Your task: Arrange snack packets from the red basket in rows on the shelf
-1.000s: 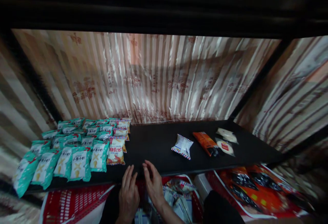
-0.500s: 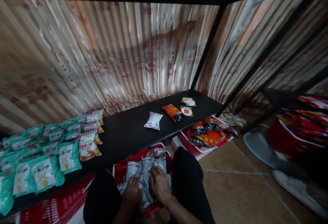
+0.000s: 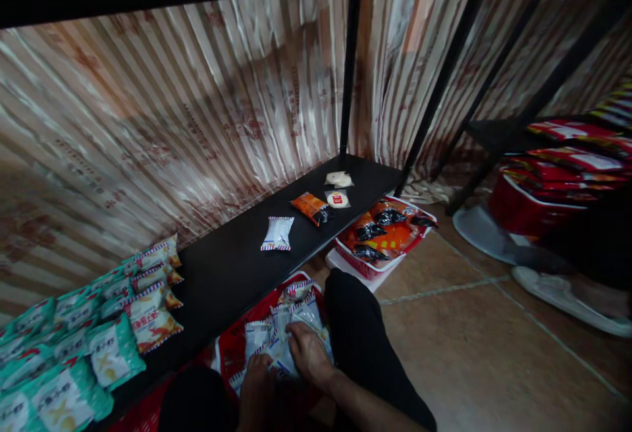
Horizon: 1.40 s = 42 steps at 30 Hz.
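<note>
A red basket [image 3: 227, 353] sits between my knees, filled with white snack bags [image 3: 258, 335] that have red-and-blue striped ends. My right hand [image 3: 310, 355] is over the bags with its fingers curled onto one of them. Just left of it and lower, my left hand [image 3: 257, 376] has its fingers bent against a bag too; that hand is dark and partly shadowed. One white snack bag [image 3: 277, 233] of the same kind lies alone on the black shelf [image 3: 222, 257] in front of me.
Teal snack bags [image 3: 69, 396] and orange-white bags [image 3: 151, 323] stand in rows on the shelf's left. An orange packet [image 3: 310, 207] and two round pale packets [image 3: 338, 199] lie farther right. Another basket [image 3: 365, 270] holds orange packets. At right, a person's shoe [image 3: 567, 300] rests near red packets [image 3: 567, 162].
My view has swung to the right, so the shelf and its goods sit farther left. Both hands stay among the white bags in the basket, having shifted only slightly.
</note>
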Available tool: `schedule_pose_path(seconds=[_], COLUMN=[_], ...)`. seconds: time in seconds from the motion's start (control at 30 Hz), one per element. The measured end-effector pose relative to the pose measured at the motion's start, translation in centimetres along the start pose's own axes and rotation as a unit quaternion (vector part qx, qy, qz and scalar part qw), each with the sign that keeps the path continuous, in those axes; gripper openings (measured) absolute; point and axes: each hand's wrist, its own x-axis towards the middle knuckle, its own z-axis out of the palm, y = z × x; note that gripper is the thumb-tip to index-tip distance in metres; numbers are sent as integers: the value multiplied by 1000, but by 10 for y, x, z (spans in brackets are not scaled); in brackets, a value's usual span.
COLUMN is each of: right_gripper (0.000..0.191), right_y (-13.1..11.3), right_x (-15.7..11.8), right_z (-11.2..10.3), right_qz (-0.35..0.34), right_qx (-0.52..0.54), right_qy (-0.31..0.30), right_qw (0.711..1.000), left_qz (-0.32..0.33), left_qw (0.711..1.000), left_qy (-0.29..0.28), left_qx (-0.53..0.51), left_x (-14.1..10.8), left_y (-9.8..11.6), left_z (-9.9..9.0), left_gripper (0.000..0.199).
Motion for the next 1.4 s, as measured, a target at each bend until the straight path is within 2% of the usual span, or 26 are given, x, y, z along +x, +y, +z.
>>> schedule_pose_path(seconds=[0.17, 0.23, 0.27, 0.33, 0.4, 0.53, 0.6, 0.73, 0.83, 0.97, 1.07, 1.17, 1.23, 1.33, 1.4], right_gripper=[44, 48, 53, 60, 58, 30, 23, 20, 17, 19, 17, 16, 15, 15, 16], right_y=[3, 5, 6, 7, 8, 7, 4, -11, -30, -57, -74, -88, -95, -102, -106], right_x=[26, 40, 47, 59, 68, 73, 71, 62, 54, 47, 44, 45, 48, 52, 54], right_z=[-22, -30, -33, -37, -38, -40, -42, -53, -70, -98, -115, -124, -125, -123, -120], right_qz=[39, 76, 85, 90, 94, 95, 81, 16, -49, -119, -159, -163, -155, -146, -147], right_qx=[25, 14, 8, -9, -27, -54, -60, -90, -111, -68, -19, -3, -2, -2, 3], right_qy=[150, 183, 181, 154, 116, 45, 29, -15, -66, -78, -117, -125, -115, -101, -100], right_qw=[988, 980, 980, 984, 988, 993, 994, 996, 990, 988, 980, 979, 981, 984, 984], left_qz=[0, 4, 4, 5, 11, 32, 39, 45, 23, -5, 31, 21, -25, -86, -109], left_qw=[999, 999, 999, 998, 998, 996, 995, 991, 986, 972, 960, 953, 945, 910, 885], left_qy=[44, 48, 48, 52, 60, 76, 90, 125, 155, 218, 257, 244, 194, 96, 81], left_qx=[-2, 4, 9, 20, 25, 18, 8, -17, -51, -85, -111, -181, -263, -394, -446], left_x=[-1, -1, -1, -1, -1, -3, -2, 2, 8, 13, 15, 14, 10, 1, -4], left_y=[3, 3, 2, 0, -3, -8, -9, -7, -1, 14, 29, 44, 54, 67, 72], left_z=[0, 2, 4, 7, 10, 14, 15, 16, 11, -3, -18, -33, -44, -56, -61], left_gripper=[25, 24, 25, 26, 27, 26, 27, 34, 39, 47, 54, 53, 49, 45, 43])
